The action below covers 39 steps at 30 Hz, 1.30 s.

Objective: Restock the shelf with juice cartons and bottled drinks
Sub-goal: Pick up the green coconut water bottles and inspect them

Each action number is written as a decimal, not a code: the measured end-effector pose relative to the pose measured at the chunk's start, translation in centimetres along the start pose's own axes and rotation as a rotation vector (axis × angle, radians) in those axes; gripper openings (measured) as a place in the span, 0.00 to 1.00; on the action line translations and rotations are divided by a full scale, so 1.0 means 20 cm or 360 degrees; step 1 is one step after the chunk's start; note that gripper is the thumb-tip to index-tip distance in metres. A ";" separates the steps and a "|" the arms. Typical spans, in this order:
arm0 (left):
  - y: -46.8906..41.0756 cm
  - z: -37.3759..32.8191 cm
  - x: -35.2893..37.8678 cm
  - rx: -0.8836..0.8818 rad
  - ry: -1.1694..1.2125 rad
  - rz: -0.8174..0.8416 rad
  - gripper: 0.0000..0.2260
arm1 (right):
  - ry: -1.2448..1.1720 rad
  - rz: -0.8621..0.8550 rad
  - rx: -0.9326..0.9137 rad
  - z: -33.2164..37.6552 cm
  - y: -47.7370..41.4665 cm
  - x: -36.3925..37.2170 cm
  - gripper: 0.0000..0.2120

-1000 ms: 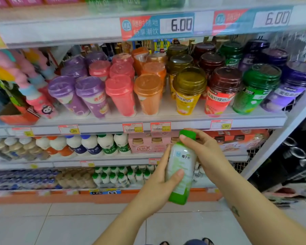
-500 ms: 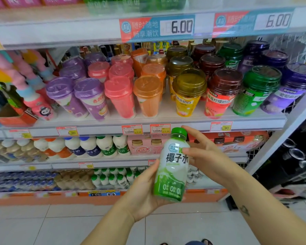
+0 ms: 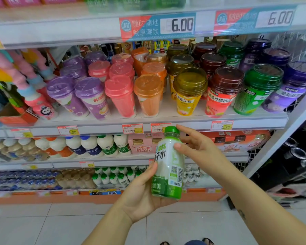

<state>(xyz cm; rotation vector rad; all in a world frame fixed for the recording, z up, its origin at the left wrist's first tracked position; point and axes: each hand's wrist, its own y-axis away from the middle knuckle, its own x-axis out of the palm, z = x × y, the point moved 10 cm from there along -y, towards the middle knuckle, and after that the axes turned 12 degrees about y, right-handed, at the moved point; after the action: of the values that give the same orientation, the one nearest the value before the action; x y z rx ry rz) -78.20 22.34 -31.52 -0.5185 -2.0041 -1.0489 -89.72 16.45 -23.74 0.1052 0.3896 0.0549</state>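
A green-and-white bottle (image 3: 168, 167) with a green cap stands upright in front of the shelves, at centre. My left hand (image 3: 141, 195) cups its lower half from the left and below, thumb on the label. My right hand (image 3: 200, 149) touches its upper part from the right, one finger on the cap and the thumb on the shoulder. The label's barcode side faces me. Behind it the shelf (image 3: 254, 121) carries rows of lidded drink cups.
Purple, pink, orange, yellow, red and green cups (image 3: 120, 96) fill the middle shelf. White milk bottles (image 3: 106, 144) and pink multipacks (image 3: 143, 145) sit one level down, small green-capped bottles (image 3: 113, 175) lower still. A white upright (image 3: 279, 140) ends the shelving at right; tiled floor lies below.
The bottle has been turned in my hands: its front label faced me half a second ago, now the barcode side does. Both hands stayed on it at about the same place.
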 end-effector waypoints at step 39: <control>0.01 -0.13 -0.03 0.0269 -0.0708 -0.0515 0.14 | -0.1367 -0.0032 0.0625 -0.33 0.04 0.17 0.23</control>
<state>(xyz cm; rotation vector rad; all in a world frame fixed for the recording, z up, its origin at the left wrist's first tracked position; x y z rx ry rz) -76.51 20.30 -31.10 -0.3647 -2.6120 -1.0003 -89.02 18.05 -30.95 0.4917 -0.4633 -0.0883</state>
